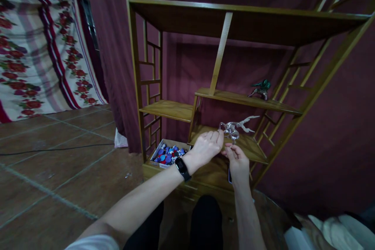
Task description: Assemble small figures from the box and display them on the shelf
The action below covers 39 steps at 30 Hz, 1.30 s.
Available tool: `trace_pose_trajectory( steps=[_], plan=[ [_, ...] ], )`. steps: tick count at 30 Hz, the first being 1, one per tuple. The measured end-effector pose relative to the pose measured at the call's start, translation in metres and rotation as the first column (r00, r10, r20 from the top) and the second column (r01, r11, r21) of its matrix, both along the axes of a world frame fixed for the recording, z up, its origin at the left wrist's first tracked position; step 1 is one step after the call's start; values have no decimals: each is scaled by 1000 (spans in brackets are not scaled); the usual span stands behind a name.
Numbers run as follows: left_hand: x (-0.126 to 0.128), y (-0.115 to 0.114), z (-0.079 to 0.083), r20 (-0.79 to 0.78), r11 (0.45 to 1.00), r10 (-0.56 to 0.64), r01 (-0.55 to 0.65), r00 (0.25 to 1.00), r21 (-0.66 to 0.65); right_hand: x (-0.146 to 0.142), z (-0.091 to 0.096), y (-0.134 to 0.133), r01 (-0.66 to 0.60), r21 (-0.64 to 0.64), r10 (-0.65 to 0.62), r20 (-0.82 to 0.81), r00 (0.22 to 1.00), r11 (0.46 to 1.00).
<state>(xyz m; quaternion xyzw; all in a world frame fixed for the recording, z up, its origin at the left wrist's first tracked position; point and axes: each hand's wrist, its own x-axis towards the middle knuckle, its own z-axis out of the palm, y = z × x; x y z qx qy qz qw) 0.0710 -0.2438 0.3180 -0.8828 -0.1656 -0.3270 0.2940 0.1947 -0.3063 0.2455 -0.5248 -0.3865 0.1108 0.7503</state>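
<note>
A clear glass bird figurine (234, 128) with pale spread wings is at the low shelf (252, 149) of a wooden shelf unit. My left hand (206, 147), with a black watch on its wrist, curls around the figurine's left end. My right hand (238, 161) pinches the figurine's base from below. Both hands are closed on it.
A dark green figurine (260, 88) stands on the middle shelf (231, 97). A shallow box (168, 154) of blue and red pieces sits on the bottom ledge at left. A maroon curtain (113, 54) hangs left of the unit, a floral cloth (38, 50) beyond. A cable crosses the tiled floor (58, 164).
</note>
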Motion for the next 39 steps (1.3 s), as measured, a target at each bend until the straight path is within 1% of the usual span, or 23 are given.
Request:
trace_pose_trajectory(
  steps=[4,7,9,11,13,15,18,20,22,24,25,26,27,29,30,32,34,37,39],
  plan=[
    [3,-8,5,16,999,-50,50,999,1,6,4,-9,32,5,-32,4,999,999],
    [4,-11,9,41,993,-111,112,993,-37,7,9,-16,61,33,-62,17,998,998],
    [6,-11,10,111,981,-144,156,983,-113,6,14,-20,61,59,-63,25,998,996],
    [8,-7,10,246,948,-154,213,957,-236,5,19,-22,44,80,-48,46,998,996],
    [12,0,11,361,877,-173,310,916,-367,5,26,-22,40,104,-48,75,996,994],
    [17,9,11,471,778,-169,411,866,-475,6,32,-20,56,121,-70,113,991,991],
    [23,21,12,586,592,-133,539,799,-600,10,42,-17,96,118,-117,189,975,988],
    [26,27,13,643,460,-113,614,757,-641,12,47,-16,111,107,-135,243,961,988],
    [28,30,16,685,341,-95,670,723,-660,16,52,-16,111,96,-134,281,950,989],
    [30,32,20,700,254,-85,695,709,-673,21,56,-16,102,94,-125,294,947,990],
    [32,33,23,699,227,-89,698,710,-680,24,59,-16,98,96,-122,295,948,991],
    [34,33,26,695,210,-97,697,713,-686,27,62,-17,96,101,-122,296,947,990],
    [36,34,29,690,205,-107,694,716,-690,31,65,-17,95,105,-122,298,947,990],
    [43,34,37,681,227,-127,690,721,-688,40,74,-17,85,105,-114,305,946,991],
    [47,34,42,678,251,-134,686,723,-683,45,79,-17,78,102,-106,306,946,992],
    [56,35,54,669,319,-136,672,730,-668,57,92,-15,67,97,-93,300,949,993],
    [67,38,69,651,380,-125,642,749,-666,70,107,-10,83,106,-112,305,946,991],
    [85,52,92,617,450,-121,597,778,-665,90,131,3,92,92,-118,341,933,992],
    [99,65,107,603,486,-138,584,786,-650,103,146,15,66,70,-86,332,939,995]
  ],
)
